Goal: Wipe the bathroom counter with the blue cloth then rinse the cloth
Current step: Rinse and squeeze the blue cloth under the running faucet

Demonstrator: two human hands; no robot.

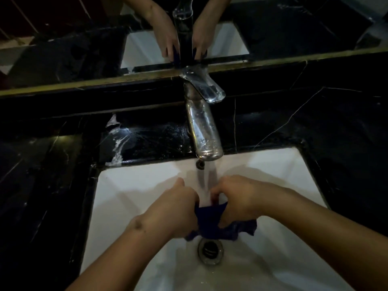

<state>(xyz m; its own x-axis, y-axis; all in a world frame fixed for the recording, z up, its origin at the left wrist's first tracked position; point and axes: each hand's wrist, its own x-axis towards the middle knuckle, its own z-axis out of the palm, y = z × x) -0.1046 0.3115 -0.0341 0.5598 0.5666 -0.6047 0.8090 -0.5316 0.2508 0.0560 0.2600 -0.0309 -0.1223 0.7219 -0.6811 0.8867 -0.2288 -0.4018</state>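
Clearly the rinse is under way — left hand and right hand each grip the blue cloth, bunched between them under the tap stream. Next, probably, wringing — twist it tight above the drain.

Bathroom: white sink, chrome faucet, mirror.

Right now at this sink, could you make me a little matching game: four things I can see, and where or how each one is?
Things:
1. dark blue cloth
2. chrome tap
3. round metal drain
4. black marble counter

States:
A. running water
B. wet and streaked behind the basin
C. gripped by both hands
D. directly beneath the cloth

Pairs: 1-C, 2-A, 3-D, 4-B
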